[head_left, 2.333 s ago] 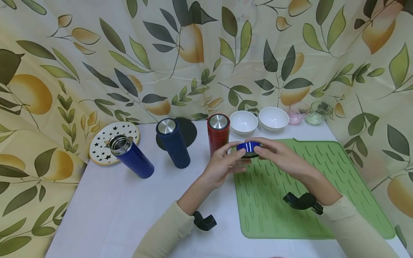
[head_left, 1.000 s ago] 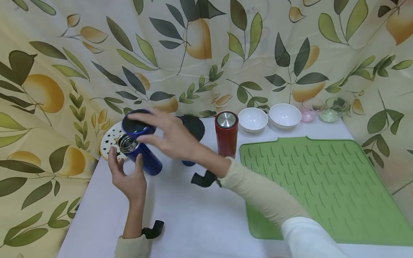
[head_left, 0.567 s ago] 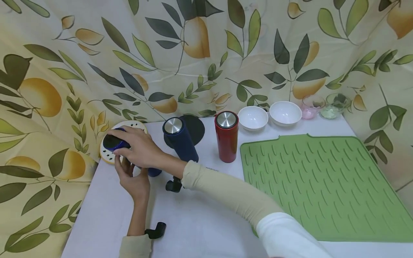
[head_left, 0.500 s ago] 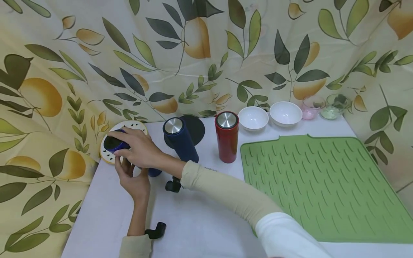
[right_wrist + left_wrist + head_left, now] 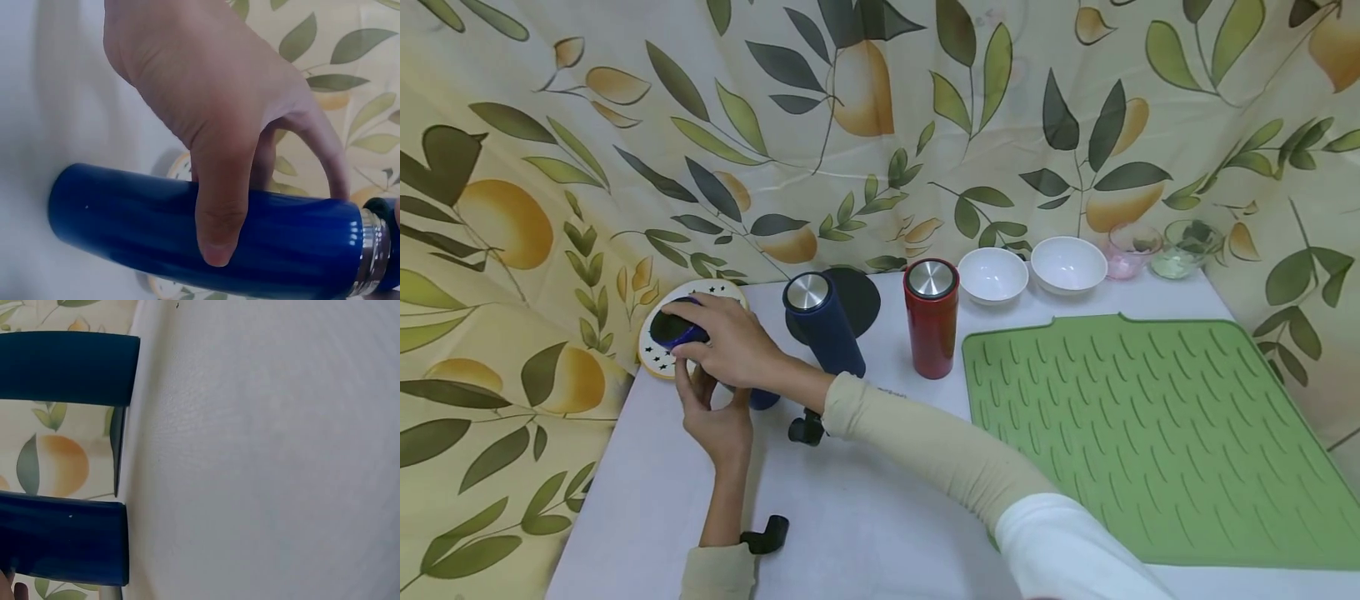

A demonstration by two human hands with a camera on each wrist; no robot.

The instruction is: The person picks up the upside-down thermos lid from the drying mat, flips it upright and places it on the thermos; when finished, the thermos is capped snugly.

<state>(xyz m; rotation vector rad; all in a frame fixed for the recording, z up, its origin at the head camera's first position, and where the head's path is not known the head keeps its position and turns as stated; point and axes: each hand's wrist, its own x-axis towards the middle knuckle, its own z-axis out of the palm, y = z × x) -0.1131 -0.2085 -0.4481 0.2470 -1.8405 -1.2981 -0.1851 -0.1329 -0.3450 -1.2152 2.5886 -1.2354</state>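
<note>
A shiny blue thermos bottle (image 5: 144,219) stands at the left of the table, mostly hidden behind the hands in the head view. My left hand (image 5: 718,421) grips its body, thumb along one side and fingers round the other, as the right wrist view shows. Over the bottle's mouth, my right hand (image 5: 741,342) holds the blue lid (image 5: 679,325) between thumb and fingers, its dark face visible. A steel neck (image 5: 373,250) shows between body and lid. Whether the threads engage I cannot tell. The left wrist view shows the bottle's lower part.
Beside the hands stand a capped navy bottle (image 5: 827,325) and a capped red bottle (image 5: 932,325). Behind are a star-patterned round board (image 5: 655,358), a black disc (image 5: 861,304), white bowls (image 5: 992,275) and small glass bowls (image 5: 1126,254). A green mat (image 5: 1120,433) lies right.
Both hands held the lid over the mat earlier. Since then my left hand has taken hold of the blue bottle, and my right hand has carried the lid left onto its mouth.
</note>
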